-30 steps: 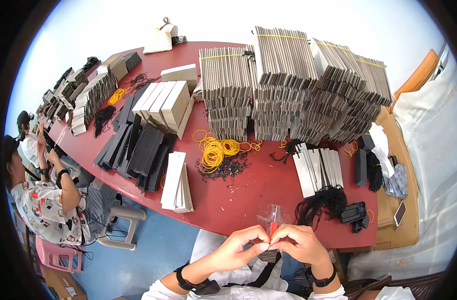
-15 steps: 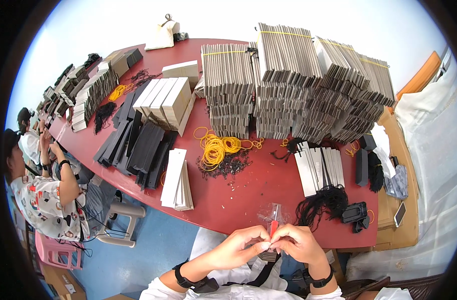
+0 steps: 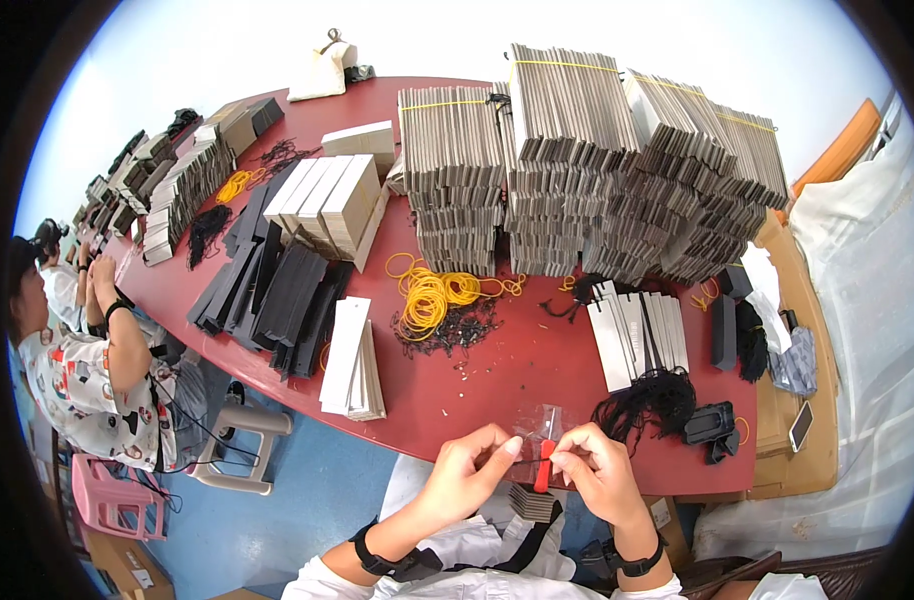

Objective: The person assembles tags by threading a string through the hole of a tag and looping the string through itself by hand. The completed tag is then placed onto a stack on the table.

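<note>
Just over the near table edge, my left hand [image 3: 469, 474] has thumb and forefinger pinched together. My right hand [image 3: 599, 474], a short way to its right, is pinched as well. A thin black cord [image 3: 527, 462] seems to run between the two pinches, though it is very fine. A red-handled tool [image 3: 545, 466] stands between the hands, next to my right fingertips, with a clear plastic bag [image 3: 551, 418] behind it. Below the hands, over my lap, sits a small stack of grey cards [image 3: 530, 503].
Right of my hands lie a black cord bundle [image 3: 657, 400], white cards [image 3: 637, 335] and a black case [image 3: 710, 424]. Tall banded card stacks [image 3: 567, 170] stand at the back. Yellow rubber bands [image 3: 432, 300] and white strips [image 3: 352, 360] lie mid-table. Another person [image 3: 97, 380] sits at left.
My hands have drawn apart from touching fingertips, the left one moving left and up, the right one slightly up. The red-handled tool and the grey cards now show more fully.
</note>
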A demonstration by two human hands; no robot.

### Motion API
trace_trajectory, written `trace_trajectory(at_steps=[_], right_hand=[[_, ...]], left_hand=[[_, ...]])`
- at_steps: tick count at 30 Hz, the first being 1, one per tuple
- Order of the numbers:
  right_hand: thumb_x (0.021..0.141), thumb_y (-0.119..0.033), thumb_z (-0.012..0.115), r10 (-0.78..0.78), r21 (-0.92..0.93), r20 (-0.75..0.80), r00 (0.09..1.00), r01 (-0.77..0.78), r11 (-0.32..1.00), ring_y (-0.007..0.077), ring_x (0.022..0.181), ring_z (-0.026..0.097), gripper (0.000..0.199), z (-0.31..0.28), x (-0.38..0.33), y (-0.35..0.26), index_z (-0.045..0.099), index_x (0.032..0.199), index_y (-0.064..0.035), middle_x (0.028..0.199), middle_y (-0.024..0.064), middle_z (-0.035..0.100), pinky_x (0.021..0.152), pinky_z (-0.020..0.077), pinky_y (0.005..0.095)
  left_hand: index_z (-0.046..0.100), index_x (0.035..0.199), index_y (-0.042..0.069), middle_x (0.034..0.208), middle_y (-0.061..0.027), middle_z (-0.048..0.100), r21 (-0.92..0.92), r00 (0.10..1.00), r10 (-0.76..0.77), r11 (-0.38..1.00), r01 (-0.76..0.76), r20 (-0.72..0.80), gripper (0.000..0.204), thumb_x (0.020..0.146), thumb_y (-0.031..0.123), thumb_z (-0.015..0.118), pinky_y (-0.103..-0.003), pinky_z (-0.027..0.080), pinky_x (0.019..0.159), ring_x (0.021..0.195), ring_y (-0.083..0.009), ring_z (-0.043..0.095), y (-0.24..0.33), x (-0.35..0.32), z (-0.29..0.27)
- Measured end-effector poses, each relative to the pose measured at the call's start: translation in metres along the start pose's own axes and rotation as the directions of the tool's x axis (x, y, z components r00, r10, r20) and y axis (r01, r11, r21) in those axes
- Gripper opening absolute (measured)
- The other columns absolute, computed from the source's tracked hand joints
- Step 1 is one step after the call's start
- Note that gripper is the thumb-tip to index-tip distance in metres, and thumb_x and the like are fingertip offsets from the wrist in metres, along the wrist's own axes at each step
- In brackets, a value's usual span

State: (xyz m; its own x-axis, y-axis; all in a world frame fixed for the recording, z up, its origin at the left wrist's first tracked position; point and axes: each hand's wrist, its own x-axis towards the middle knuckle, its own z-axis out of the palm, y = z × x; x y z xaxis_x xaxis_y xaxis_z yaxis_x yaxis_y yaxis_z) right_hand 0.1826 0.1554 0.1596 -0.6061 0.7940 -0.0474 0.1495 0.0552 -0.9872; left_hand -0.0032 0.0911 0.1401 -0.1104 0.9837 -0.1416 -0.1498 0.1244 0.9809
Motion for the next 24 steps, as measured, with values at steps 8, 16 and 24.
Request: trace_trajectory(at_steps=[8,16,24], right_hand=[[0.090,-0.006,0.062,-0.159,-0.276,-0.110,0.981,0.123,0.953,0.0063,0.069,0.060,0.009,0.011,-0.001,-0.003,0.056,0.093,0.0006,0.079,0.0037,0.063,0.058,0.0477,0.0213],[0.093,-0.007,0.059,0.030,0.045,-0.005,1.000,-0.030,0.999,0.0079,0.070,0.060,0.010,0.005,-0.003,0.001,0.054,0.096,-0.0001,0.082,0.0043,0.062,0.059,0.0471,0.0223],[0.095,-0.006,0.055,0.054,0.273,0.141,0.989,-0.091,0.958,0.0088,0.071,0.057,0.008,0.008,-0.007,0.003,0.049,0.098,-0.0021,0.079,0.0026,0.058,0.061,0.0478,0.0245]], left_hand=[[0.068,0.107,-0.001,0.077,0.0046,0.055,-0.346,0.999,0.042,0.938,-0.036,0.011,0.021,0.092,0.011,0.063,-0.019,0.038,0.056,0.063,-0.0021,0.042,-0.009,-0.001,0.009],[0.065,0.097,0.000,0.083,0.0023,0.059,-0.336,0.978,-0.018,0.937,0.089,0.208,0.014,0.086,0.007,0.068,-0.019,0.038,0.060,0.067,-0.0026,0.046,-0.009,-0.005,0.010],[0.061,0.097,0.002,0.084,0.0033,0.059,-0.515,0.874,-0.093,0.776,0.363,0.476,0.016,0.090,0.016,0.062,-0.018,0.026,0.053,0.062,-0.0004,0.039,-0.009,-0.005,-0.004]])
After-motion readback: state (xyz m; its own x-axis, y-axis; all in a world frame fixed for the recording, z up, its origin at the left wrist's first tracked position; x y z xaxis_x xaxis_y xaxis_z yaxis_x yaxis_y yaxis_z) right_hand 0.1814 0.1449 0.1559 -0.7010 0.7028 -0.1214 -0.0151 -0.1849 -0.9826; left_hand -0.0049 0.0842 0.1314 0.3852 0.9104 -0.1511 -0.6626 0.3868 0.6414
